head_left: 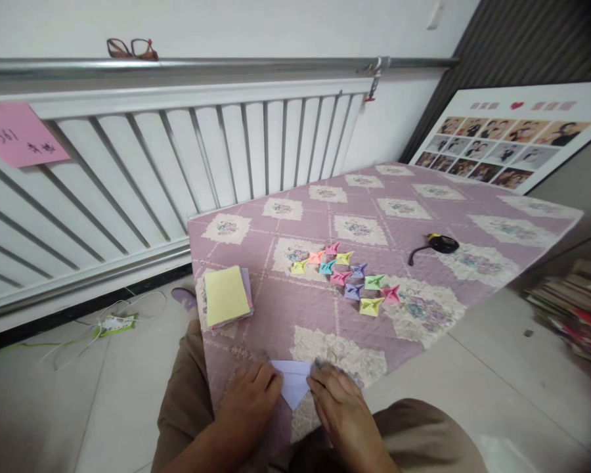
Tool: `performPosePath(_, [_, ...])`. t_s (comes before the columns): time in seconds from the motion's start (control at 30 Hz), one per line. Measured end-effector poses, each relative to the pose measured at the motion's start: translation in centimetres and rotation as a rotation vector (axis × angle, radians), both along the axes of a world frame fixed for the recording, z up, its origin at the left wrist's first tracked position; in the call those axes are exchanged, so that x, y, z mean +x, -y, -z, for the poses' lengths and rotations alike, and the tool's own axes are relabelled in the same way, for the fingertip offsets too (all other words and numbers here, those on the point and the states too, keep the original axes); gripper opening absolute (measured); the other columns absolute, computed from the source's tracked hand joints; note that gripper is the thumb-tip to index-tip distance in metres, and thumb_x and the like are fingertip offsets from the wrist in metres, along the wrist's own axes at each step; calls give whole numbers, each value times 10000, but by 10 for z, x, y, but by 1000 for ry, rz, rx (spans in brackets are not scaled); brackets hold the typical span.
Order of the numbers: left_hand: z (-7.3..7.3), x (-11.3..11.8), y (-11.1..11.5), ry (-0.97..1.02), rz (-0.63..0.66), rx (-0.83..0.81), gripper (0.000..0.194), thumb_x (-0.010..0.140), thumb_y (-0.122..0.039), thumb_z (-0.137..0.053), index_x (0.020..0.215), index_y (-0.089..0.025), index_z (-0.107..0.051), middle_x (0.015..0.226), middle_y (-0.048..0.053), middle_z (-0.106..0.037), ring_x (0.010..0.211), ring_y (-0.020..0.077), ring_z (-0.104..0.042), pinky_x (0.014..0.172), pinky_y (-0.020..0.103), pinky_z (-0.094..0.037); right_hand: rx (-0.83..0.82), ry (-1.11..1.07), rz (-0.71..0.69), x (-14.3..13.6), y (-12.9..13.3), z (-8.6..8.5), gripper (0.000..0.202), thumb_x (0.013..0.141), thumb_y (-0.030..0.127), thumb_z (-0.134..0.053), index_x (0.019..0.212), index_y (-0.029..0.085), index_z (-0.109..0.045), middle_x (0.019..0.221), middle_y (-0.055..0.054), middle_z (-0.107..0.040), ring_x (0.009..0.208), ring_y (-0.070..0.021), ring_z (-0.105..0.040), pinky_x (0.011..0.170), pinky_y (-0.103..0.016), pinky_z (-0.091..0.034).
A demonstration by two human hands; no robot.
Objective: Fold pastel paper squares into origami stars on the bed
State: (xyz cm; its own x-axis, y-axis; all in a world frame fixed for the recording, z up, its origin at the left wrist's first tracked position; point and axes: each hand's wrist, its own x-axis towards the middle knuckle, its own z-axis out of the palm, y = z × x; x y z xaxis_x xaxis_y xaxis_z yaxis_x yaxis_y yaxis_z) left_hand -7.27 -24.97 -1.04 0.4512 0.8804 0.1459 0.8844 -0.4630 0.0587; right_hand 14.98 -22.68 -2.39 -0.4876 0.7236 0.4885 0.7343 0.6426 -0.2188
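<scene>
A folded sheet of lavender paper (294, 384) lies near the front edge of the table, its point toward me and a crease across its upper part. My left hand (252, 394) grips its left corner, fingers bent and pressed together. At the right corner, my right hand (339, 399) pinches the paper in the same way. Beyond my hands sit several small folded paper boats (371, 306) in yellow, pink, green, blue and purple, grouped in rows. A stack of coloured paper squares (226, 295), yellow on top, rests at the table's left edge.
A purple quilted tablecloth (276, 309) covers the table. A black and yellow object with a strap (443, 244) lies to the right. Behind are a white radiator (276, 144) and a photo board (502, 141). A power strip (118, 323) with cables lies on the floor at left.
</scene>
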Motion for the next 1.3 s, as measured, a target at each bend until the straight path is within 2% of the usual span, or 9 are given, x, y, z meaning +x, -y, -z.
performPosePath(0.1, [-5,8,4,-51,-68,-72,389,920,-159,-492,1291,-274,-513,1153,91,-578,986,242,-551,837,390,-460,43,14,43,3,7,-2,291,924,150,-413,1086,240,-638,1076,0,-701,1014,-203,-592,912,-359,-378])
performPosePath(0.23, [-11,13,4,-88,-71,-148,437,929,-169,-458,1343,-307,-479,1166,116,-571,1006,271,-559,818,407,-472,42,29,94,5,12,-11,262,921,186,-432,1056,250,-648,1064,9,-714,1006,-202,-611,953,-386,-335])
performPosePath(0.4, [-14,12,4,-77,-59,-170,425,934,-200,-459,1346,-304,-483,1215,131,-562,1034,287,-558,824,430,-476,30,17,71,-17,16,-19,278,923,197,-440,1125,238,-627,1089,-17,-712,1017,-198,-628,1011,-404,-326])
performPosePath(0.57, [-5,9,8,-34,-70,-145,366,929,-201,-484,1284,-265,-547,1265,122,-554,1132,287,-521,906,441,-450,20,22,-7,-39,21,-4,345,914,159,-426,1212,226,-588,1155,-12,-697,1049,-162,-638,965,-339,-409])
performPosePath(0.8, [10,-3,17,-29,-183,-127,438,889,-96,-467,1313,-196,-513,1295,112,-555,1176,282,-500,983,461,-417,-45,150,-6,-5,24,9,407,881,258,-534,1287,229,-532,1242,-31,-651,1127,-203,-606,955,-363,-425])
performPosePath(0.93, [-2,-3,9,40,-192,-170,367,862,-196,-574,1228,-185,-564,1234,96,-582,1091,279,-535,923,451,-460,-229,131,40,-3,21,-2,527,810,341,-636,1315,257,-510,1275,-43,-622,1162,-243,-571,963,-393,-425])
performPosePath(1.07, [-13,-2,-4,85,-171,-183,226,823,-329,-658,1002,-195,-631,1085,68,-616,970,263,-558,818,417,-492,-459,140,125,-16,16,-26,604,703,315,-728,1281,300,-550,1257,-56,-615,1163,-292,-542,973,-446,-405])
performPosePath(1.17, [-10,-4,-10,82,-140,-140,214,820,-375,-663,913,-187,-624,1004,64,-613,911,254,-552,767,399,-486,-524,147,146,-23,12,-38,595,665,288,-755,1236,294,-589,1234,-68,-616,1148,-301,-534,962,-451,-396])
performPosePath(1.3, [0,-7,-12,98,-92,-46,190,860,-377,-620,879,-189,-612,956,52,-601,884,237,-537,761,380,-463,-460,111,136,-22,10,-36,533,686,284,-743,1201,288,-605,1176,-69,-634,1086,-282,-556,906,-425,-415])
